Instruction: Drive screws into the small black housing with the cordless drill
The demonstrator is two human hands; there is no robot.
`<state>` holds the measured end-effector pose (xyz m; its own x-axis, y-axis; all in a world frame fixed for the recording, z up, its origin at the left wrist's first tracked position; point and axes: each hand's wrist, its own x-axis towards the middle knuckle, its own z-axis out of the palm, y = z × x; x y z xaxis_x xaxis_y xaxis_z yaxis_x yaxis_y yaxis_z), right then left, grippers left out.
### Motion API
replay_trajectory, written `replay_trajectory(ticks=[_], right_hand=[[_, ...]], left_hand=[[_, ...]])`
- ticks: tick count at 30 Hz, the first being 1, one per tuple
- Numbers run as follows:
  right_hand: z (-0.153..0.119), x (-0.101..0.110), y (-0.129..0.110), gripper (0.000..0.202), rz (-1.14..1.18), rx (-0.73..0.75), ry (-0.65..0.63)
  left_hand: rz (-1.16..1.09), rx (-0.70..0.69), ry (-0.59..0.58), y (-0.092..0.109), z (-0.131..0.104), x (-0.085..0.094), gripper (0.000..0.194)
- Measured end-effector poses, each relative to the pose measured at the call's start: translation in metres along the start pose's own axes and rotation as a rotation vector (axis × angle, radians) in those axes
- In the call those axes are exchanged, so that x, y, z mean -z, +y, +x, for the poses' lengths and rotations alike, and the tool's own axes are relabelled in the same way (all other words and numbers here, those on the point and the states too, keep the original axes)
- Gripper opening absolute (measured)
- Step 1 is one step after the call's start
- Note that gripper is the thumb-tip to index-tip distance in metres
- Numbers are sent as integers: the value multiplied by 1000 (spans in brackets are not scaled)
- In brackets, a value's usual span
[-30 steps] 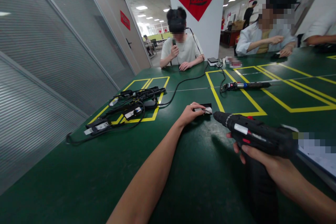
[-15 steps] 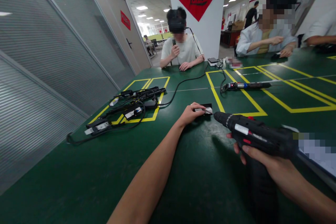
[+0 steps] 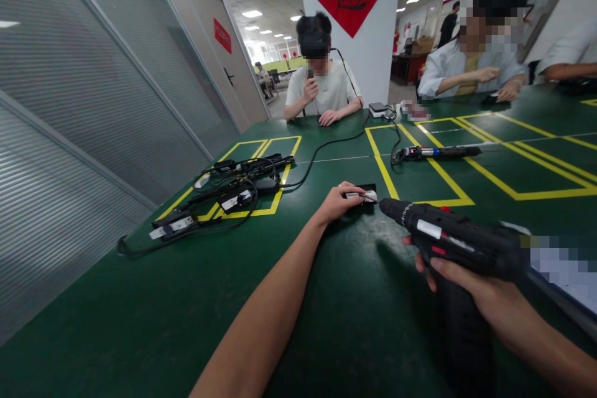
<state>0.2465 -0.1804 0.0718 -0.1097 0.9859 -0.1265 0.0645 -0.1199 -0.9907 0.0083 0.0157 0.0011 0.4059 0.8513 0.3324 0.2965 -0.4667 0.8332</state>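
My right hand (image 3: 459, 277) is wrapped round the grip of a black cordless drill (image 3: 461, 237) with red buttons. The drill points left, and its chuck sits close to a small black piece with a white label (image 3: 370, 196). My left hand (image 3: 342, 201) holds that piece down on the green table (image 3: 196, 317), its fingers lying across the label. A thin bit seems to reach from the chuck to the piece's right edge; I cannot tell whether it touches. The underside of the piece is hidden by my hand.
Black power adapters with tangled cables (image 3: 242, 183) lie on the left inside yellow tape. A soldering-iron-like black stick tool (image 3: 443, 152) rests at the right, its cable running to a small box (image 3: 379, 108). Across the table sits a person (image 3: 321, 87); another person (image 3: 473, 71) works farther right.
Almost nothing differs. Both of my hands, the drill and the labelled piece stay where they were; the person at the far right shifts slightly.
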Motion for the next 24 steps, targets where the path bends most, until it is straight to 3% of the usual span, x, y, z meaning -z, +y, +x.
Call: replay_trajectory(ticks=[4, 13, 19, 24], right_hand=[[0, -3, -4, 16, -6, -2, 36], [1, 1, -5, 15, -10, -7, -24], [2, -3, -13, 34, 46, 20, -21], [0, -3, -12, 29, 32, 22, -29]], left_hand=[[10, -11, -3, 0, 0, 0, 30], [30, 5, -1, 1, 0, 0, 29], [24, -15, 0, 0, 0, 0, 29], [26, -3, -7, 1, 0, 1, 29]])
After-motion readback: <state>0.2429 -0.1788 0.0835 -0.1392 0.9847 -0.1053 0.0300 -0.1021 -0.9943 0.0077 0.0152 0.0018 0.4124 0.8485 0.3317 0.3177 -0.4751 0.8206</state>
